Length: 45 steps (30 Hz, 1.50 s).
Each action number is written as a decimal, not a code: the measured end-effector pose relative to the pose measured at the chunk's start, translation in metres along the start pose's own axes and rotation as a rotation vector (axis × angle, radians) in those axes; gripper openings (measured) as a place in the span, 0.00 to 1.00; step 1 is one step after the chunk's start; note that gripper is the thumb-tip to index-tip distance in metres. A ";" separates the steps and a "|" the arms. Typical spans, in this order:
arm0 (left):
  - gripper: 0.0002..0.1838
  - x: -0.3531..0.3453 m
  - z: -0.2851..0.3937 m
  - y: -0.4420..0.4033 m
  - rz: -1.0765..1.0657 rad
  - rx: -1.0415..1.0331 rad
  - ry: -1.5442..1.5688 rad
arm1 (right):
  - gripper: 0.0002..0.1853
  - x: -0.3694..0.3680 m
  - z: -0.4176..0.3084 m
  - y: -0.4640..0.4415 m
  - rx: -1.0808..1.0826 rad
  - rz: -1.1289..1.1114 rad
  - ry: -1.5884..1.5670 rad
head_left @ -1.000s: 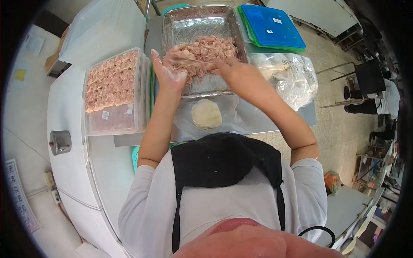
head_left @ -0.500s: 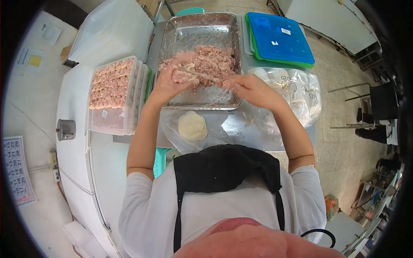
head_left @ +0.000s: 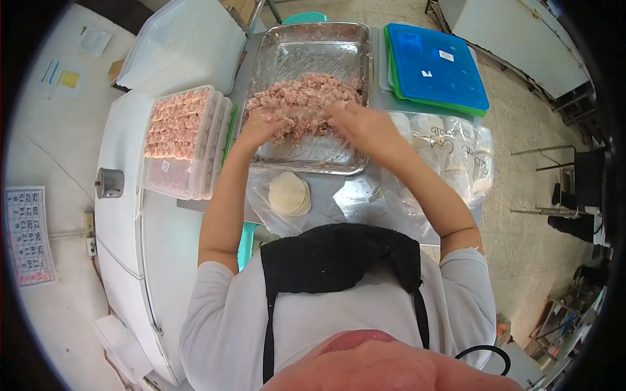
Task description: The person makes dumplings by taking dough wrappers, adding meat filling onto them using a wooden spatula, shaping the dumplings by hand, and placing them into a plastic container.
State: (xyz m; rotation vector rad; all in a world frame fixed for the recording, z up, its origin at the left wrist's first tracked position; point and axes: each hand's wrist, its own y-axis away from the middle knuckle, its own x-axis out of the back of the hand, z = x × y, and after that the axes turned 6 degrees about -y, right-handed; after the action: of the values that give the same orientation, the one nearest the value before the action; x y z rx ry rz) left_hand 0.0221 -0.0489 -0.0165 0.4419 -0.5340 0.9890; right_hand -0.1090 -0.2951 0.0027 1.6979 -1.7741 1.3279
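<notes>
A mound of raw minced meat (head_left: 310, 94) lies in a deep metal tray (head_left: 313, 161). At the mound's left front edge is my left hand (head_left: 259, 127), its fingers curled in, and what they hold is hidden by meat and blur. My right hand (head_left: 362, 129) reaches over the right part of the mound, palm down, with fingers smeared by motion. Between me and the tray, a small stack of round pale dough wrappers (head_left: 289, 194) rests on a clear plastic sheet (head_left: 261, 208).
Stacked clear boxes (head_left: 176, 176) with rows of filled dumplings stand left, beside a metal cup (head_left: 109, 183). Large translucent bins (head_left: 186, 49) sit behind them. On the right are blue and green lids (head_left: 437, 72) and bagged white rounds (head_left: 450, 146).
Both hands have come down onto the meat from just above it. A thin light strip that spanned between them no longer shows clearly. The view has shifted slightly.
</notes>
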 end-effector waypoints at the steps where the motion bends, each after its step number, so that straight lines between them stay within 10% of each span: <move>1: 0.20 0.000 -0.001 -0.002 0.005 -0.061 -0.035 | 0.15 -0.010 -0.001 0.000 0.018 -0.038 0.012; 5: 0.35 0.006 0.016 0.004 -0.058 0.110 -0.254 | 0.15 -0.036 0.049 0.001 -0.126 -0.144 0.274; 10: 0.27 0.027 0.041 0.048 0.041 -0.341 0.060 | 0.15 0.014 0.032 0.009 -0.209 -0.228 0.228; 14: 0.31 0.041 0.044 0.058 0.046 -0.522 -0.135 | 0.19 0.033 -0.024 0.015 -0.167 -0.147 -0.374; 34: 0.25 0.155 0.008 0.136 -0.230 -0.216 -0.028 | 0.18 -0.025 -0.198 -0.010 0.071 -0.015 0.000; 40: 0.26 0.219 -0.081 0.147 -0.008 -0.512 -0.167 | 0.19 -0.071 -0.214 -0.023 -0.106 -0.085 -0.238; 45: 0.23 0.300 -0.192 0.135 0.141 -0.279 -0.204 | 0.19 -0.098 -0.214 -0.001 -0.240 -0.016 -0.382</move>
State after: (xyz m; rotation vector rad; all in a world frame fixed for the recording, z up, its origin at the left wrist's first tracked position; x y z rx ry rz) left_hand 0.0797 0.3248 0.0294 0.2586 -0.8848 0.9913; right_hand -0.1602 -0.0675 0.0339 1.9119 -2.0205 0.7780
